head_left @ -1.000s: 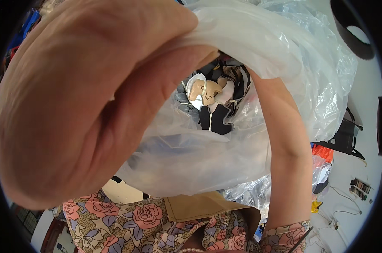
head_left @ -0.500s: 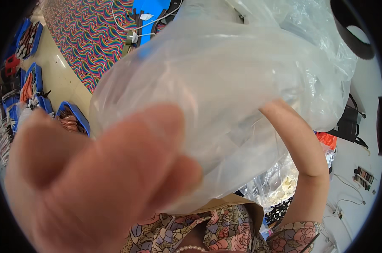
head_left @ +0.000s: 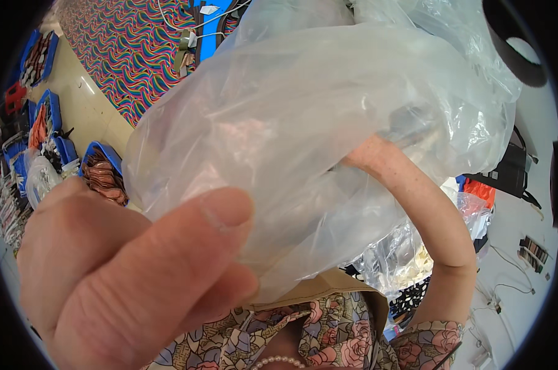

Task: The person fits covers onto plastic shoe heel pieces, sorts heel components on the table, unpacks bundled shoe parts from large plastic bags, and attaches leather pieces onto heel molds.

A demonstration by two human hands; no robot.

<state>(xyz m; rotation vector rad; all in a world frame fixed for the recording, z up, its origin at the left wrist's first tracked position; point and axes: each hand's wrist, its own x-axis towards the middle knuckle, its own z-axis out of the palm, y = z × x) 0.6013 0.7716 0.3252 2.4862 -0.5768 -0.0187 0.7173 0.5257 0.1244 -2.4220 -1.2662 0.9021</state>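
While your left hand point(head_left: 131, 277) filled the lower left of the view close to the camera, its thumb and fingers were pinched shut on the near edge of a large clear plastic bag point(head_left: 316, 142). The bag hung raised in front of you, crumpled and billowing across the middle and upper right of the view. Your right forearm came up from the lower right and ran in behind the film; your right hand point(head_left: 377, 154) was hidden by the plastic, so you could not tell from this view whether it was open or closed, though it lay against the bag.

Below the bag sat a second clear bag point(head_left: 402, 259) holding pale and dark items, just beside your right elbow. Your flowered sleeve point(head_left: 334, 333) showed along the bottom edge. To the upper left lay a surface with a wavy many-coloured pattern point(head_left: 125, 55), carrying cables and a blue sheet point(head_left: 211, 24). Blue bins point(head_left: 103, 172) with stacked goods stood on the floor at the left, well apart from the hands.
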